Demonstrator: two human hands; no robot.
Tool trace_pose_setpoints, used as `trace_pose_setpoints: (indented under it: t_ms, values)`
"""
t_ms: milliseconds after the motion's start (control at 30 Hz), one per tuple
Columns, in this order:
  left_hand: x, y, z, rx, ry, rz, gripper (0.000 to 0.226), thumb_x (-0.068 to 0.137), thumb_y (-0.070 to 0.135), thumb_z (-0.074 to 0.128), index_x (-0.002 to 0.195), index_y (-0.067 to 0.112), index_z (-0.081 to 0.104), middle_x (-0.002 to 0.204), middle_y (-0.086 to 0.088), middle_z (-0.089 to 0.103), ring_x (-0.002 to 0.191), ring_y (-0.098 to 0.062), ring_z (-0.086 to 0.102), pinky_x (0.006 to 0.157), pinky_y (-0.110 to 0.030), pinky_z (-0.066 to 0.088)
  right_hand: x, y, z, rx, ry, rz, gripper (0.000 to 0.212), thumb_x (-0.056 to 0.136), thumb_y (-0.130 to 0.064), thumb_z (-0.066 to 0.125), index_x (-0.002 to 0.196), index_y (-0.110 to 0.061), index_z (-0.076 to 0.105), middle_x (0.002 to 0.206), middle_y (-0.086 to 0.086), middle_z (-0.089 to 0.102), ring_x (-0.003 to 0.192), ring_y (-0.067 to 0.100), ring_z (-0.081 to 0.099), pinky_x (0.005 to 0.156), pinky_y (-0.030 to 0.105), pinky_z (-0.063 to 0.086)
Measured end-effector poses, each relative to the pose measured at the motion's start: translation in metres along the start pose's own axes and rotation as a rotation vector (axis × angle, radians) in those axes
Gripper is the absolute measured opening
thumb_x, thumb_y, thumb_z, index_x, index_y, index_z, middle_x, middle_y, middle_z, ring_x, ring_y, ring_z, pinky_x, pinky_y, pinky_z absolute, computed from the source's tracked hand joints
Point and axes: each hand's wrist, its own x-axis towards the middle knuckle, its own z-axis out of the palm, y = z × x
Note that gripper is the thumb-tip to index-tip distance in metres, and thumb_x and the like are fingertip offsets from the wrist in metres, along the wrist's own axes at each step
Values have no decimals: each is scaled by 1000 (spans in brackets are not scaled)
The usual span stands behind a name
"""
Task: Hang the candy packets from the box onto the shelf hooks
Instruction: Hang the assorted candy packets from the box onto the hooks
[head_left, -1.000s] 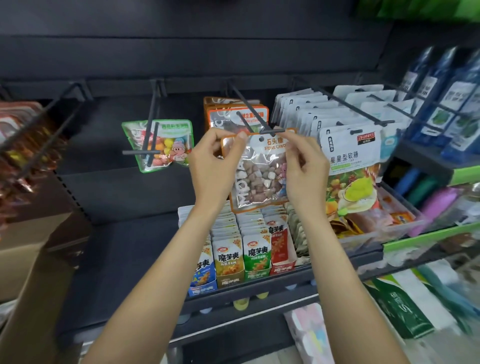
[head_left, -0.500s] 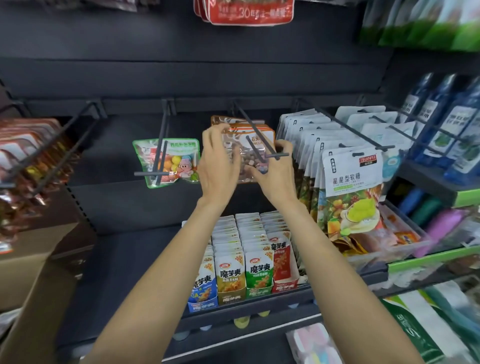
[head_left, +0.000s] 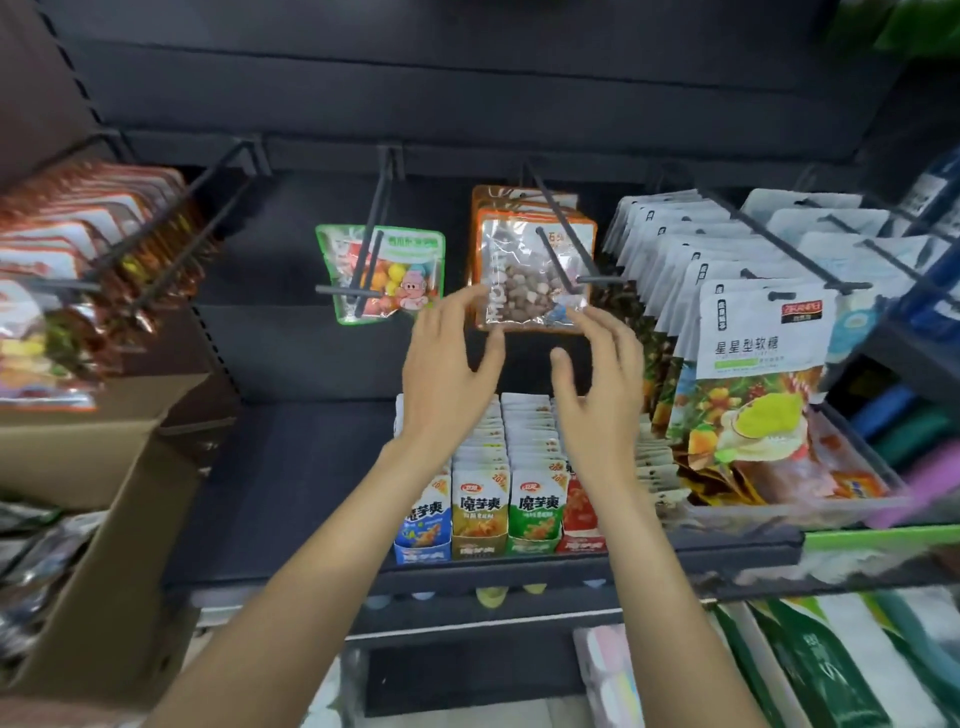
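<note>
Both hands have dropped from the top of the clear orange-edged packet of brown and white candies, which half a second ago they were threading onto the black metal shelf hook. It now hangs on that hook, in front of other orange-edged packets, likely pushed back to leave room for more. The left hand has straight, spread fingers, its fingertips touching or nearly touching the packet's lower left edge, seemingly steadying it. The right hand is likewise spread, fingertips by the lower right corner; contact is unclear. Neither grip closes on anything. A brown cardboard box sits at the shelf's left edge.
</note>
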Motion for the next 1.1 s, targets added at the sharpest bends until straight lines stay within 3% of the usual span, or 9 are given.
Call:
trace_pose_setpoints:
  t_ms: [100,200,333,500,633,767,900,933,1100]
  values:
    - [-23,3,-25,-132,-5,-37,22,93,31,51,113,24,57,89,12,66,90,-7,62,80,-33,51,-21,-28,-12,68,2,-21,27,96,-23,50,118,-10,62,110,-1,63,105,13,55,92,16,37]
    - [-48,-2,-57,-191,-43,9,17,93,34,49,101,24,62,72,11,64,70,-9,64,65,-34,52,-40,-62,-11,161,-96,-38,24,97,-21,51,113,-10,64,96,-5,66,87,7,61,78,16,46]
    - [-91,-45,-116,-29,-144,172,11,95,32,49,97,29,60,74,8,66,65,-11,63,60,-35,52,-78,-99,17,128,-297,-89,22,96,-22,50,109,-13,66,91,-5,67,76,5,60,68,23,50]
    - [-141,-142,-218,202,-426,317,19,94,28,53,100,20,70,87,8,70,80,-12,62,68,-32,52,-145,-152,85,-19,-753,-90,27,92,-32,47,109,-24,66,101,-7,66,87,12,61,70,39,52]
    - [-169,-211,-315,267,-518,156,22,92,30,52,100,21,70,89,11,68,83,0,55,73,-18,44,-189,-211,145,87,-898,-4,23,93,-32,50,109,-28,66,101,-12,64,88,8,63,74,39,54]
    - [-191,-270,-402,262,-477,-187,21,89,28,55,99,18,70,91,17,69,85,-1,60,69,-10,42,-211,-268,199,185,-962,23,18,96,-23,57,109,-26,68,101,-13,65,86,4,62,75,32,54]
    - [-204,-332,-457,210,-602,-530,20,92,4,54,95,17,69,83,11,65,76,-12,63,71,-24,49,-216,-304,253,143,-1077,-25,21,97,-22,55,113,-23,67,106,-9,65,81,0,55,72,24,49]
    - [-205,-343,-465,197,-636,-487,25,94,1,49,96,14,70,82,9,65,75,-11,63,70,-22,47,-216,-309,267,117,-1107,-44,22,97,-22,54,115,-23,66,108,-9,65,81,0,54,72,23,47]
    - [-222,-396,-489,324,-407,-646,24,86,-5,63,105,8,69,77,18,68,82,-7,63,85,-36,50,-219,-319,335,-52,-1306,-189,27,97,-20,53,123,-23,62,125,-4,60,103,15,60,71,26,42]
